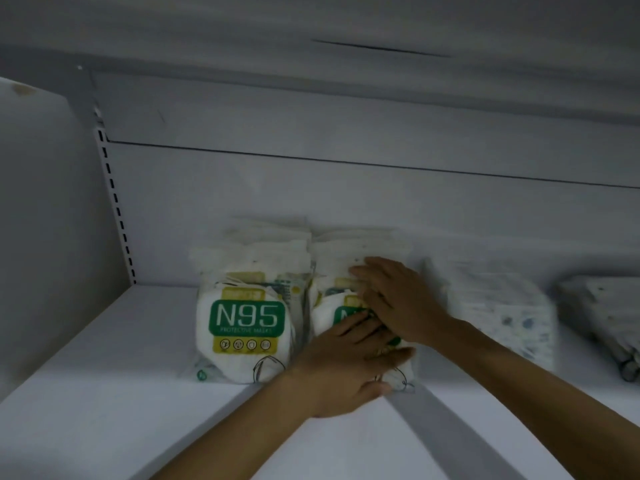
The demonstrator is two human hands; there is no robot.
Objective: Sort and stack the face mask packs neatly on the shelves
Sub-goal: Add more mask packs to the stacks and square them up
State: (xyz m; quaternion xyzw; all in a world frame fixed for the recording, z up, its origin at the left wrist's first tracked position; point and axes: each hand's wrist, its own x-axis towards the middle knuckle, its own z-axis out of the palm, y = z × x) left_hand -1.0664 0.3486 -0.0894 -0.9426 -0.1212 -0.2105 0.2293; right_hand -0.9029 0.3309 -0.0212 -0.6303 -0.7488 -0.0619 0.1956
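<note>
1. A white shelf (104, 393) fills the view, with a white back wall (311, 188) behind it and another shelf above. The light is dim and the picture is a bit blurry.
2. Two piles of N95 mask packs sit side by side near the back wall, touching each other.
3. The left pile (242, 320) shows its top pack clearly. It has a big green "N95" label and a row of little yellow pictures under it.
4. The right pile (353, 271) is mostly hidden under two hands.
5. The left hand (346, 368) lies flat on the front part of the right pile. Its fingers are spread out, and the thumb is at the front edge of the pack.
6. The right hand (398, 303) lies flat on the top of the same pile. Its fingers are stretched out and point to the left, not curled around anything.
7. To the right, apart from the N95 piles, is a pile of white packs with small blue dots (502, 313).
8. Far right, a grey pile (602, 317) sits at the edge of the view. It is too blurry to tell what it is.
</note>
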